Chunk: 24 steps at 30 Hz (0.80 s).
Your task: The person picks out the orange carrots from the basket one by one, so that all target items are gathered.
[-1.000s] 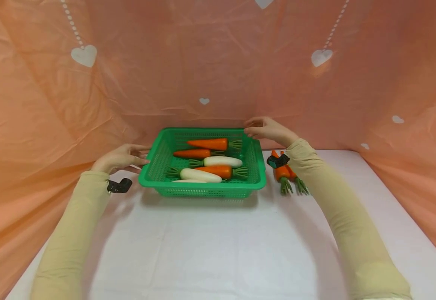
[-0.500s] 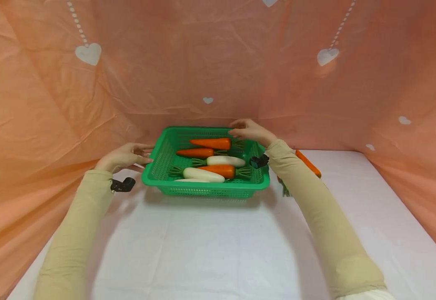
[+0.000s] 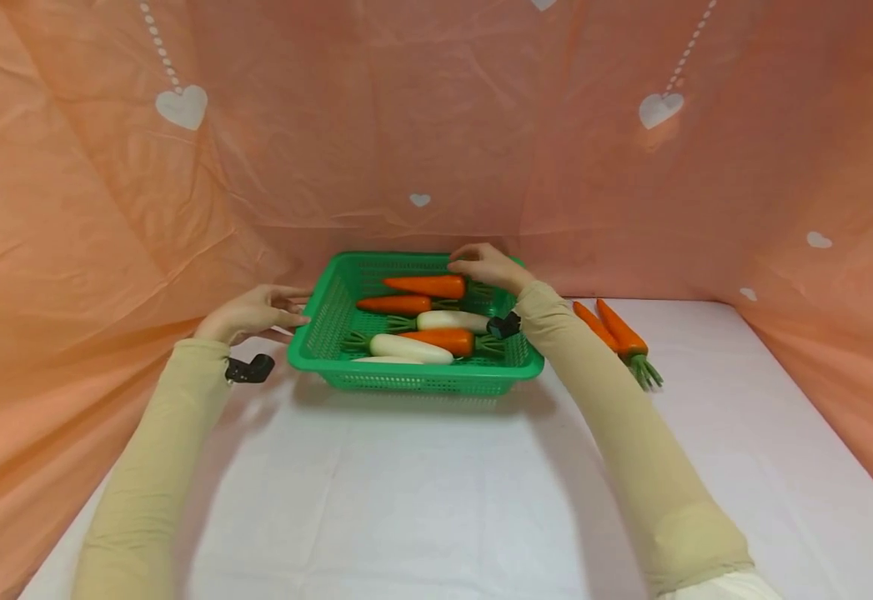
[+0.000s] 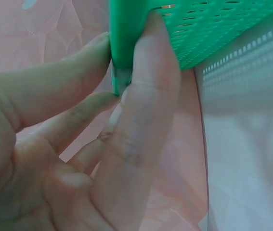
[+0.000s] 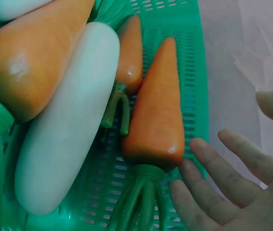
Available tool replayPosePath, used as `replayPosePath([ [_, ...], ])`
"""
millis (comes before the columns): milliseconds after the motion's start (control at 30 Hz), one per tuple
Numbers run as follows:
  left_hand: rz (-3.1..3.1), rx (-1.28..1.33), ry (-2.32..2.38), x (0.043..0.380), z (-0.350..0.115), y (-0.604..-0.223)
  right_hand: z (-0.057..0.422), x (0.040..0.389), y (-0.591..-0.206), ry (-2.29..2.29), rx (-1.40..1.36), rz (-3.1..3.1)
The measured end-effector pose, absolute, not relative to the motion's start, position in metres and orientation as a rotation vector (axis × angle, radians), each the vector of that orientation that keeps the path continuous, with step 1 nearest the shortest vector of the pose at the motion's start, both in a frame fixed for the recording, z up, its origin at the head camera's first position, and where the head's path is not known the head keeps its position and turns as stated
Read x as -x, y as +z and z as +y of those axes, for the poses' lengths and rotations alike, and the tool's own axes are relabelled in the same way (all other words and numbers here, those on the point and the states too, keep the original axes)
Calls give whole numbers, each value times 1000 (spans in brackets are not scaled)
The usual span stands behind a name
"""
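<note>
We see the green basket (image 3: pixel 421 372) mid-table (image 3: pixel 406 500), toward the far edge, white radishes (image 3: pixel 409 349) and carrots (image 3: pixel 447 342) inside. Left hand (image 3: pixel 252 317) pinches its left rim between fingers. Right hand (image 3: pixel 490 267) is over the far right corner, fingers loosely spread, gripping nothing, just beside the far carrot (image 3: pixel 424 287); we can't tell if they touch. Two loose carrots (image 3: pixel 619 327) lie right of it. We judge the basket stiff, light plastic weighted by its load; hold both side rims. Carrots look smooth, maybe slippery: take the thick leafy end.
</note>
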<state>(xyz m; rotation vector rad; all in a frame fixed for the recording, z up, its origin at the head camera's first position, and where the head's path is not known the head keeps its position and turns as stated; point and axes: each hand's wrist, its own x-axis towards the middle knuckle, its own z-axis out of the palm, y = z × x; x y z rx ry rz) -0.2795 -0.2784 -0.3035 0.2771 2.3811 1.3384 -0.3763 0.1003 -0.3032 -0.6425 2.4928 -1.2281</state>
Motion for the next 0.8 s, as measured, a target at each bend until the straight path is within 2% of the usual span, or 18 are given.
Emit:
replayPosePath([
  [533,2381,-272,1339,281,-278,-304,92,382,-305,-1073,577,2445],
  [800,2381,-276,1337,281,-279,-304,94,381,-302,-988,640,2478],
])
